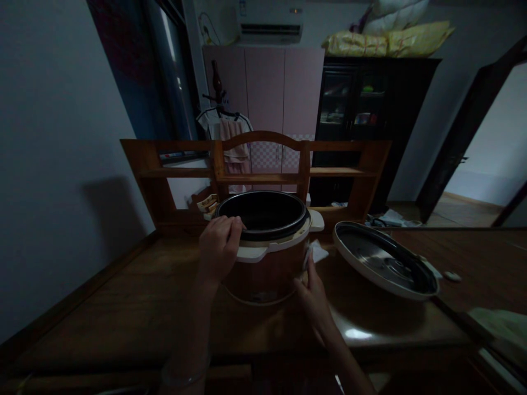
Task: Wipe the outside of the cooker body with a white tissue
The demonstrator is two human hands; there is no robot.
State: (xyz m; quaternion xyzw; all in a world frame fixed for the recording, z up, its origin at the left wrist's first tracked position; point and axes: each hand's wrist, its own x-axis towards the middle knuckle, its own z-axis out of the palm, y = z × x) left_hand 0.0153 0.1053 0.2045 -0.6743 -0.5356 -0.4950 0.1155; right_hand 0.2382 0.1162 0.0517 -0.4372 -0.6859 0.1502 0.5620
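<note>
"Rice cooker (263, 277) first: where, and with how much room?"

"Lower centre of the frame, upright and open-topped on the wooden desk (140, 296). Set back from the desk's near edge; broad bare wood to the left, a narrower strip in front, crossed by both forearms."

"And to the right?"

"Lid (382, 258), inner side up, tilted, apart from the rice cooker and close to the desk's right edge. Just a tight gap between the two."

"Hands?"

"Left hand (222, 241), curled and closed over the near-left rim of the rice cooker. Right hand (313, 288), pinched on a white cloth (319, 252) at the rice cooker's right side, by that gap."

"Surface and room, biggest first?"

"Brown, glossy desk, with a bright reflection right of lower centre. Then pale wall (53, 137) at left, pink wardrobe (264, 88) at upper centre, dark cabinet (405, 109) beside it, wooden shelf (259, 179) behind the rice cooker. Smaller: yellow sacks (415, 41) atop the cabinet, white air conditioner (269, 35) at top centre. Dim light throughout."
</note>
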